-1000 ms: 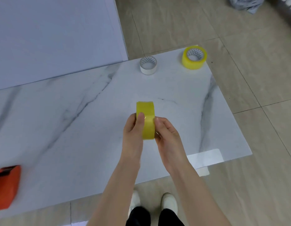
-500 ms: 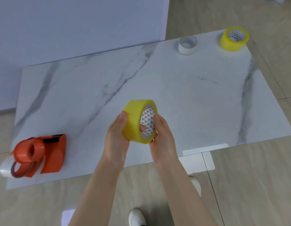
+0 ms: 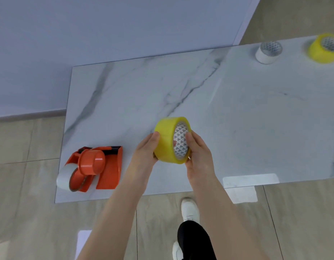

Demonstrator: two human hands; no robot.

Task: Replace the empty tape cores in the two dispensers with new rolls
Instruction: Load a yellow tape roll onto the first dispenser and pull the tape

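Observation:
I hold a yellow tape roll [image 3: 167,141] upright above the front middle of the marble table [image 3: 237,119], its patterned core facing right. My left hand [image 3: 146,150] grips its left side and my right hand [image 3: 199,152] its right side, with a finger inside the core. Two orange dispensers [image 3: 98,166] lie together at the table's front left corner; a nearly spent clear-white roll [image 3: 65,176] sits on the nearer one. At the far right stand an empty white core [image 3: 268,52] and a second yellow roll [image 3: 324,48].
A pale wall panel [image 3: 125,25] runs behind the table. The table's front edge is close to my feet, with a white shoe [image 3: 188,208] on the tiled floor. A white label [image 3: 250,180] is stuck near the front right edge.
My view has swung left, so the dispensers have come fully into sight and the far rolls have slid to the right edge. Both hands turned the yellow roll so its core shows.

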